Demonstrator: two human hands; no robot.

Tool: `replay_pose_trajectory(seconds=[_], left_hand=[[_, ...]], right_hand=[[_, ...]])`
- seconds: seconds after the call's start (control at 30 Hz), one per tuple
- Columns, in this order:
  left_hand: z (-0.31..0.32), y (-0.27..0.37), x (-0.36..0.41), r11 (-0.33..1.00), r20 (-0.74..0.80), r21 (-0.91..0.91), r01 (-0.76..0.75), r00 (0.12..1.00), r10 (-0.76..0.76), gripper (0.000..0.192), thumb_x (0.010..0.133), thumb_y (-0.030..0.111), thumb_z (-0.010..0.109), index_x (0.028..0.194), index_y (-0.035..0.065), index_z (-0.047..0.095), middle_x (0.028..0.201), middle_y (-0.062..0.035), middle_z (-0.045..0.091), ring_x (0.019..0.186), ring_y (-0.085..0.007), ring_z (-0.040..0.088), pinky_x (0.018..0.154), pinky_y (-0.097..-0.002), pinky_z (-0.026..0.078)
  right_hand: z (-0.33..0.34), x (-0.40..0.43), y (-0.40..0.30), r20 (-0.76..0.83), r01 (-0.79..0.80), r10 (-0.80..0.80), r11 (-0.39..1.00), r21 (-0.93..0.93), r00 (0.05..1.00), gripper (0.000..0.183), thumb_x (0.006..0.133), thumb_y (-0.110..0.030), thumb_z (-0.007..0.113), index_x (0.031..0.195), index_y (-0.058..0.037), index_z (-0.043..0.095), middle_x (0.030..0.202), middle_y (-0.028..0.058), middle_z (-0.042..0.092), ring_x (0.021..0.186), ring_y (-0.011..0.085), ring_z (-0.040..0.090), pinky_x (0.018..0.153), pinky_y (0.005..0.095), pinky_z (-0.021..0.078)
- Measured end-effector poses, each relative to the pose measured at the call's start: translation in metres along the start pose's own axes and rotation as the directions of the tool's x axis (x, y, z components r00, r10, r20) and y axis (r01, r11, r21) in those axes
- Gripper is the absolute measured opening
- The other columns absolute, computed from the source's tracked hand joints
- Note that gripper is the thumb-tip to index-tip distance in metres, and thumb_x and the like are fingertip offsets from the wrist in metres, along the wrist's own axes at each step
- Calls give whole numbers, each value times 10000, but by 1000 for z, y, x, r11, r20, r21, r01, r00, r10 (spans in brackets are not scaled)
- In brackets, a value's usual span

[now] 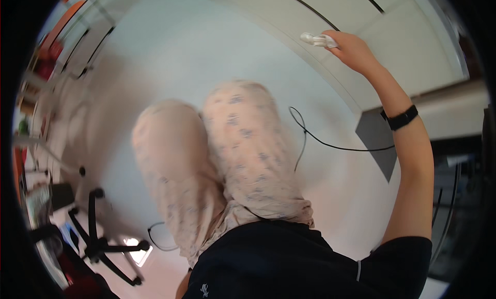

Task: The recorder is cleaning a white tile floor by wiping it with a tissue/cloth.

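Observation:
My right hand is reached out at the upper right. It is shut on a crumpled white cloth or tissue, whose loose end sticks out to the left. The cream cabinet front with long black handle strips lies behind that hand. I cannot tell whether hand or cloth touches it. A black band circles my right forearm. My left hand is out of view; only a sliver of the arm shows at the bottom edge. Before me are my legs in patterned light trousers, above the pale floor.
A thin black cable loops over the floor at right, near a grey panel. A black wheeled chair base stands lower left. Metal-legged furniture lines the left rim. A dark glossy appliance or panel is at far right.

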State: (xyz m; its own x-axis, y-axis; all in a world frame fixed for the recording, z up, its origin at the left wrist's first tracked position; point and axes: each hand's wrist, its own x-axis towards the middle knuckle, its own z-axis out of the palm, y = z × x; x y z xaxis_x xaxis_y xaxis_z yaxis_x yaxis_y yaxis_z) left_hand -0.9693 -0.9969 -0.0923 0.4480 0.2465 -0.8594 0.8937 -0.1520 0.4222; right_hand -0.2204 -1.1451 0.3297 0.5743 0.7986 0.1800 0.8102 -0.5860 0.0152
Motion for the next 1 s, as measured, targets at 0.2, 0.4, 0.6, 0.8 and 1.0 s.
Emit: replay_pose_trajectory(seconds=[0.2,0.4,0.6,0.8,1.0], left_hand=[[-64,33,-4,988,-74,146,40,997,-29,251,790,176,509,1014,112,602,1007,-158,587,908,-351,544,813,-413,422],[-185,113,3,940,-276,341,2,956,98,250,790,168,508,1014,107,598,1009,-160,584,912,-350,542,815,-411,421],[-281,190,-17,879,-426,476,-34,865,264,248,791,161,507,1015,101,595,1012,-161,582,915,-350,540,817,-410,420],[-275,190,-44,852,-422,519,-70,846,326,246,791,153,506,1015,96,591,1015,-163,580,919,-349,538,820,-409,419],[-218,228,-50,819,-372,568,-84,861,346,244,792,145,505,1015,91,587,1017,-165,577,923,-349,536,822,-407,418]], right_hand=[[-15,-134,168,60,-339,357,918,-205,932,155,809,-165,526,954,-110,540,869,106,588,828,308,547,688,400,431],[-104,-370,260,134,-591,668,721,-362,732,284,758,-110,569,1039,-74,538,919,168,596,878,358,545,732,412,436],[-230,-645,246,87,-843,933,353,-406,349,346,780,-93,556,1117,-27,510,981,181,588,917,345,551,762,401,428],[-259,-844,217,-306,-986,943,89,-139,128,387,808,-117,507,1183,-29,473,1022,160,587,902,286,583,763,369,443],[11,-834,220,10,-878,999,34,478,44,438,755,-123,559,1176,-40,472,1054,107,548,996,211,501,780,372,455]])
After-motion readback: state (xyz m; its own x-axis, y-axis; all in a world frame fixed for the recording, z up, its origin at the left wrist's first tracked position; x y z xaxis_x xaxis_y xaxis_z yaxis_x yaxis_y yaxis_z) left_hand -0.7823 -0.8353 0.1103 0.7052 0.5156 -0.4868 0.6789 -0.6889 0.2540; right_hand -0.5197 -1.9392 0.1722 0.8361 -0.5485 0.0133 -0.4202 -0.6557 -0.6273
